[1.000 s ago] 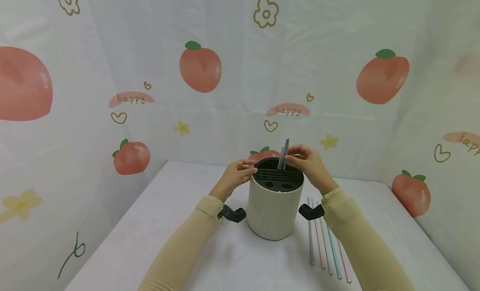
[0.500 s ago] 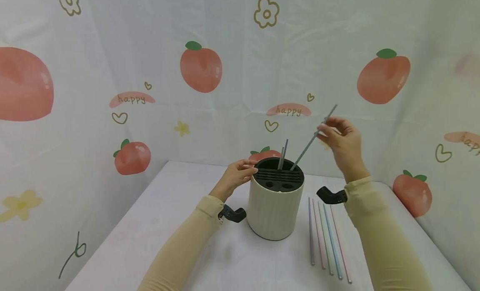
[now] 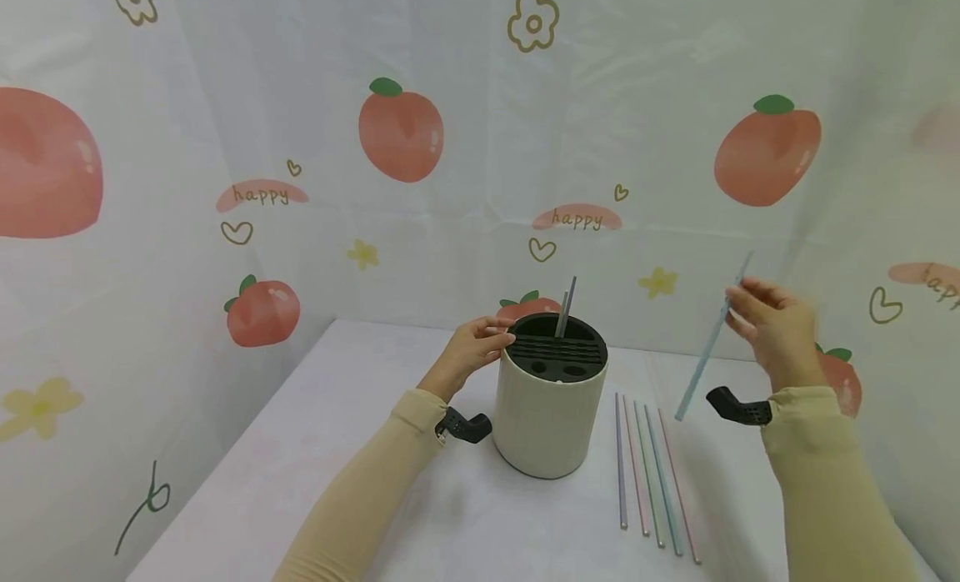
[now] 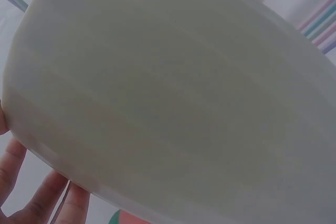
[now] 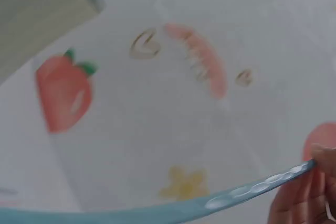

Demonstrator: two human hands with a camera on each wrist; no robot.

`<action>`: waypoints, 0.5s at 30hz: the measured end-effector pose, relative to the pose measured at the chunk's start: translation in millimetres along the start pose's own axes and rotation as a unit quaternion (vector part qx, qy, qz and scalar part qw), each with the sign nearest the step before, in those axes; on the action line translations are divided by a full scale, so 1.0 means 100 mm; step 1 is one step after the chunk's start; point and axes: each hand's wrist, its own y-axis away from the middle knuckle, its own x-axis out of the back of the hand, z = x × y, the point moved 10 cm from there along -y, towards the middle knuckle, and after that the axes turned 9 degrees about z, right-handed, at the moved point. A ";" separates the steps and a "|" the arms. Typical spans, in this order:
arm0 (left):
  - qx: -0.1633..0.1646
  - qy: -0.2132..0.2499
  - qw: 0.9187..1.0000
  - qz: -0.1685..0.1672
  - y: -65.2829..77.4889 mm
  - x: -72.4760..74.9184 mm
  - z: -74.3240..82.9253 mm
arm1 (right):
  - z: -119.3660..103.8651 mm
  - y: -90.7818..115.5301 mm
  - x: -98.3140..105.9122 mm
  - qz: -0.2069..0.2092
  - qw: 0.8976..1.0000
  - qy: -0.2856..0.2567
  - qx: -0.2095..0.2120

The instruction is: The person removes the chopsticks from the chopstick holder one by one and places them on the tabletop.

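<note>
My right hand (image 3: 772, 323) pinches a light-blue chopstick (image 3: 707, 354) near its upper end, holding it tilted in the air to the right of a utensil holder. In the right wrist view, the chopstick (image 5: 252, 191) shows a scalloped pattern near the fingertips. The cream utensil holder (image 3: 549, 423) stands upright with a black slotted top. My left hand (image 3: 472, 353) rests on its left rim with fairly straight fingers and thumb. In the left wrist view, the holder's wall (image 4: 168, 98) hides some fingertips. Two chopsticks (image 3: 566, 307) stick up from the holder's back compartment.
Several pastel chopsticks (image 3: 656, 482) lie side by side on the white table (image 3: 300, 482), right of the holder. A white curtain (image 3: 465, 257) printed with peaches hangs behind and at both sides.
My right hand has drawn a chopstick out of the holder's back compartment and carried it right, then lower, over the table. The left hand has stayed at the rim.
</note>
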 end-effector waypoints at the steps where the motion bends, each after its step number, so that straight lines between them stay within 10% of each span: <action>1: 0.001 -0.002 1.000 -0.002 0.00 0.00 0.00 | 0.12 0.00 0.08 -0.008 0.999 0.037 -0.014; 4: 0.002 -0.004 1.000 -0.005 0.04 0.00 0.05 | 0.50 0.00 0.35 -0.030 0.985 0.166 -0.043; 9: 0.000 0.002 1.000 0.002 0.00 0.01 0.01 | 1.09 0.05 0.76 -0.050 0.931 0.354 -0.076; 15: -0.003 0.003 1.000 0.003 -0.01 0.01 0.01 | 1.55 0.17 1.11 -0.033 0.897 0.420 -0.135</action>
